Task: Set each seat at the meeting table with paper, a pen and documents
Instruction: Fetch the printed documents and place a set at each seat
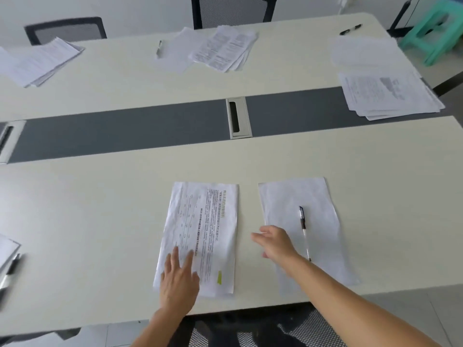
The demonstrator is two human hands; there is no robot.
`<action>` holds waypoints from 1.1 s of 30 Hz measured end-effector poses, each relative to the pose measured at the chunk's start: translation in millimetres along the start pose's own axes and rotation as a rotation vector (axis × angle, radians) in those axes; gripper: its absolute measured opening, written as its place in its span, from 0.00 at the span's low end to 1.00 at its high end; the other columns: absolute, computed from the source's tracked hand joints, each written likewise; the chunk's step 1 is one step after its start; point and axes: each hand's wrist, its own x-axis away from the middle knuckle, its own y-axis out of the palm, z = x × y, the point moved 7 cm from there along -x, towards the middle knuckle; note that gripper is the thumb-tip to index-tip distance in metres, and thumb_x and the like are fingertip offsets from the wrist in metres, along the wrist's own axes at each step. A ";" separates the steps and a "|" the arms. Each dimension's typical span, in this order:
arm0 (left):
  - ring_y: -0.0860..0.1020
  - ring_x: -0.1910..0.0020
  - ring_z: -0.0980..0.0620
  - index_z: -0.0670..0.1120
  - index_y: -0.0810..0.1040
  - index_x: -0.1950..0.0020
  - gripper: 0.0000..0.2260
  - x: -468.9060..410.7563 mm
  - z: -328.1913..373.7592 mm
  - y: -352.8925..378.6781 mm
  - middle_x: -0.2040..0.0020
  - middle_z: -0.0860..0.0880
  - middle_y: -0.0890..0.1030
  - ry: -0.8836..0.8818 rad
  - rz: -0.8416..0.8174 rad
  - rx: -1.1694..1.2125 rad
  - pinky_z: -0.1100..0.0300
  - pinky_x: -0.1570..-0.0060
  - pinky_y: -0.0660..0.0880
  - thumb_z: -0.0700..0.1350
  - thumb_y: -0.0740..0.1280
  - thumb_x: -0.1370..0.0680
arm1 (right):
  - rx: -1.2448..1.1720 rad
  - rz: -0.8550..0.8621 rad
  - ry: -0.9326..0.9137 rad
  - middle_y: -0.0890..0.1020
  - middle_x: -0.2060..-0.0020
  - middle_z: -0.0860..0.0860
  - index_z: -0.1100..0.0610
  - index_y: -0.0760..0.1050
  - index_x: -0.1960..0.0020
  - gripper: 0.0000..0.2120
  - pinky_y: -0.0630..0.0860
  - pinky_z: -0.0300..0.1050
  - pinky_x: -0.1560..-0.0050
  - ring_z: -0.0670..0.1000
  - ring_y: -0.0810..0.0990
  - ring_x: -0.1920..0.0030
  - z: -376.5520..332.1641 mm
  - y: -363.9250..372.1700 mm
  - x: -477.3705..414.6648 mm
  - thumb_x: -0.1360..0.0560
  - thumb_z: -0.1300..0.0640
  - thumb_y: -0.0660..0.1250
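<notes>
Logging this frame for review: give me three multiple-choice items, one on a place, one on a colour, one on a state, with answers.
1. Where does the near seat's pen lie? A on the printed document; B on the blank sheet; C on the floor.
2. What colour is the stool? A red; B green; C black.
3. What is the left hand doing? A resting flat on the printed document; B gripping a pen; C clenched in the air.
Answers: 1 B, it lies on the blank sheet; 2 B, its seat and legs are green; 3 A, straight fingers lie on the page.
</notes>
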 end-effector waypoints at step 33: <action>0.80 0.48 0.45 0.51 0.78 0.53 0.09 -27.8 -8.4 -107.2 0.52 0.49 0.83 -0.036 0.007 1.010 0.52 0.46 0.75 0.36 0.69 0.25 | 0.145 -0.116 -0.438 0.84 0.62 0.47 0.52 0.81 0.57 0.01 0.75 0.40 0.56 0.49 0.82 0.59 -63.2 23.3 38.3 0.27 0.57 0.72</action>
